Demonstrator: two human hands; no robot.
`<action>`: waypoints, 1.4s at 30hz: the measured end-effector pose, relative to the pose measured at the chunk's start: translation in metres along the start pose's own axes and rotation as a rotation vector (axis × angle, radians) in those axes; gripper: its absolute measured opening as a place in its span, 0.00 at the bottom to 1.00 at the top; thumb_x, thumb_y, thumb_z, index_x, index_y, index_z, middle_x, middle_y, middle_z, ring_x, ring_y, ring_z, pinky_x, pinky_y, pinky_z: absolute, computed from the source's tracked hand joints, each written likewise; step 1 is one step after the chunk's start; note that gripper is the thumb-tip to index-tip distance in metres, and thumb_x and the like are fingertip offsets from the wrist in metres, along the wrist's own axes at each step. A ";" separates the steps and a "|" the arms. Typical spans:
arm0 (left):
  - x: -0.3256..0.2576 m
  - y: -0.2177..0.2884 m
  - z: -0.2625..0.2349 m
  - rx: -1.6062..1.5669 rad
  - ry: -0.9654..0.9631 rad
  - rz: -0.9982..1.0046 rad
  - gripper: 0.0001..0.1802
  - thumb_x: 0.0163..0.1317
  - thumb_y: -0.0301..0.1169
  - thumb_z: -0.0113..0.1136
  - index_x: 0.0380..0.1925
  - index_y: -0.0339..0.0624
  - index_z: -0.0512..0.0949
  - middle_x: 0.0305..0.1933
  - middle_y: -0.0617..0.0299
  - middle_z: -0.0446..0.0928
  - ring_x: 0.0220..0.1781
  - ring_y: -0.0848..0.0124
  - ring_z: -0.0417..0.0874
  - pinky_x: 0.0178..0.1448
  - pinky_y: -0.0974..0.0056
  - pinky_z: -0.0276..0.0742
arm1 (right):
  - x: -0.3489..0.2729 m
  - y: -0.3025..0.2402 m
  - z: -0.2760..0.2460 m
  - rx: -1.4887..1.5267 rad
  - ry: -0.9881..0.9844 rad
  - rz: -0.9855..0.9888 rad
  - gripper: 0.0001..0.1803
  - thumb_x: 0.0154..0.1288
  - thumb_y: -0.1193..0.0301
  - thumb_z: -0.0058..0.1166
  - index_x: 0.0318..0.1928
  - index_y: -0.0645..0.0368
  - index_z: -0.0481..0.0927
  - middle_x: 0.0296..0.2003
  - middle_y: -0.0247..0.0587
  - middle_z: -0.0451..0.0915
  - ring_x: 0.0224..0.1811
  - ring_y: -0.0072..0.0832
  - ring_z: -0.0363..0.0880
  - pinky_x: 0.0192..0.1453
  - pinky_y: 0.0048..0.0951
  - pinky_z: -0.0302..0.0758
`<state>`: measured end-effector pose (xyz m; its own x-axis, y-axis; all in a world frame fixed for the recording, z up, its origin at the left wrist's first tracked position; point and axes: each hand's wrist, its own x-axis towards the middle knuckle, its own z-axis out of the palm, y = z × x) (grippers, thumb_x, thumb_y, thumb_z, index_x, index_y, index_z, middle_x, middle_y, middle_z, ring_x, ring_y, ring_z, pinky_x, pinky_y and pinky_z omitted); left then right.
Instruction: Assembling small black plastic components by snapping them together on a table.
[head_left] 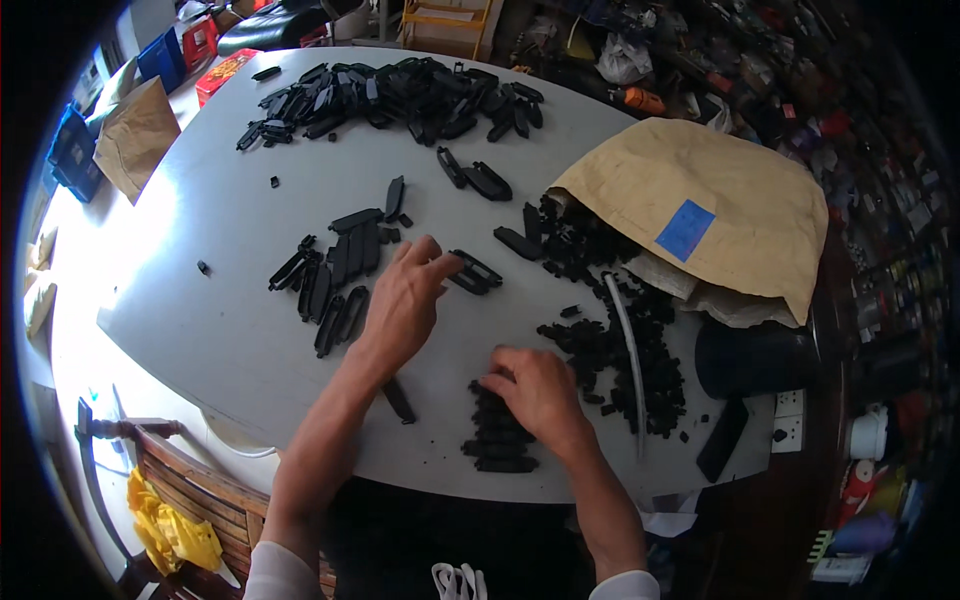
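A grey table (230,330) carries one brown paper sack (700,215) at far right, spilling small black clips (610,345). The left hand (405,300) reaches flat, grip spread, touching one black frame piece (475,272). The right hand (535,390) presses, grip curled, on a near stack of black strips (498,440).

Black frame part (476,271) flat on table

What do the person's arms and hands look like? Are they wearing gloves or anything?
No gloves. Both the left hand and the right hand are bare, with no rings, watch or bands that I can see. The forearms are bare too. White sleeves are pushed up near the elbows: the left sleeve and the right sleeve just peek in at the bottom edge.
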<state>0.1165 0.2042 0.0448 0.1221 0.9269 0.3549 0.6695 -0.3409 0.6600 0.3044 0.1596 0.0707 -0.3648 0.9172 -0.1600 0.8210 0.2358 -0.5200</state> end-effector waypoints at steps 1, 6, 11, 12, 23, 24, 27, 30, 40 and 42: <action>0.004 -0.003 0.005 0.122 0.057 0.063 0.16 0.45 0.15 0.59 0.37 0.40 0.79 0.37 0.55 0.72 0.40 0.56 0.76 0.42 0.56 0.73 | -0.001 0.004 -0.005 -0.002 0.003 0.002 0.08 0.55 0.71 0.63 0.32 0.61 0.80 0.24 0.44 0.80 0.27 0.35 0.80 0.35 0.31 0.74; 0.006 -0.012 0.017 0.234 0.072 0.101 0.15 0.46 0.16 0.54 0.35 0.41 0.79 0.36 0.56 0.71 0.43 0.56 0.72 0.44 0.58 0.70 | 0.001 0.053 -0.039 0.182 0.277 0.107 0.06 0.54 0.80 0.59 0.35 0.65 0.81 0.26 0.44 0.80 0.27 0.27 0.79 0.33 0.25 0.74; 0.000 -0.001 0.017 0.182 -0.134 -0.002 0.16 0.47 0.17 0.53 0.38 0.40 0.74 0.37 0.56 0.71 0.46 0.54 0.74 0.44 0.53 0.73 | 0.017 0.069 -0.034 0.097 0.360 0.078 0.09 0.49 0.83 0.62 0.34 0.68 0.80 0.29 0.44 0.79 0.28 0.30 0.79 0.33 0.27 0.74; -0.001 0.000 0.018 0.187 -0.133 -0.004 0.16 0.47 0.17 0.53 0.38 0.40 0.74 0.37 0.56 0.71 0.46 0.54 0.74 0.44 0.53 0.73 | 0.020 0.066 -0.030 0.020 0.355 0.050 0.09 0.48 0.83 0.63 0.34 0.67 0.81 0.29 0.44 0.78 0.28 0.32 0.79 0.34 0.29 0.74; -0.010 0.022 0.032 0.015 -0.156 0.091 0.19 0.44 0.20 0.66 0.39 0.39 0.73 0.51 0.49 0.68 0.46 0.50 0.76 0.47 0.55 0.75 | 0.028 0.057 -0.006 -0.208 0.308 -0.126 0.11 0.49 0.84 0.58 0.34 0.60 0.79 0.34 0.44 0.75 0.37 0.42 0.78 0.39 0.39 0.74; -0.010 0.020 0.032 0.015 -0.152 0.089 0.19 0.44 0.20 0.66 0.39 0.39 0.73 0.51 0.49 0.68 0.46 0.50 0.76 0.47 0.55 0.75 | 0.027 0.057 -0.006 -0.209 0.307 -0.129 0.11 0.49 0.84 0.58 0.34 0.60 0.79 0.34 0.44 0.75 0.37 0.42 0.78 0.39 0.39 0.74; -0.013 0.014 0.032 0.011 -0.192 0.155 0.18 0.46 0.21 0.64 0.39 0.39 0.71 0.49 0.48 0.67 0.48 0.50 0.74 0.48 0.52 0.75 | 0.024 0.059 -0.008 -0.148 0.310 -0.127 0.12 0.47 0.84 0.60 0.34 0.60 0.79 0.34 0.43 0.75 0.37 0.41 0.78 0.38 0.37 0.74; -0.016 0.013 0.026 -0.117 -0.195 0.145 0.21 0.44 0.21 0.66 0.40 0.39 0.71 0.47 0.49 0.67 0.48 0.50 0.74 0.47 0.52 0.75 | 0.020 0.057 -0.015 -0.006 0.329 -0.131 0.13 0.45 0.85 0.61 0.34 0.61 0.78 0.31 0.40 0.74 0.34 0.36 0.78 0.37 0.31 0.74; -0.023 0.003 0.023 -0.005 -0.154 0.056 0.15 0.42 0.22 0.67 0.33 0.38 0.77 0.35 0.57 0.73 0.41 0.56 0.76 0.42 0.56 0.74 | 0.020 0.045 -0.016 0.402 0.252 -0.016 0.10 0.47 0.84 0.63 0.32 0.64 0.77 0.29 0.34 0.77 0.28 0.17 0.74 0.31 0.20 0.71; -0.023 0.003 0.023 -0.046 -0.149 0.053 0.12 0.42 0.22 0.67 0.30 0.38 0.77 0.33 0.57 0.73 0.40 0.56 0.76 0.42 0.57 0.74 | 0.024 0.040 -0.013 0.431 0.260 -0.063 0.11 0.47 0.84 0.63 0.32 0.64 0.77 0.29 0.34 0.76 0.28 0.17 0.74 0.31 0.20 0.71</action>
<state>0.1329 0.1860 0.0232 0.2660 0.9195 0.2896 0.6252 -0.3932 0.6742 0.3339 0.1952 0.0567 -0.2416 0.9679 0.0686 0.5246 0.1898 -0.8299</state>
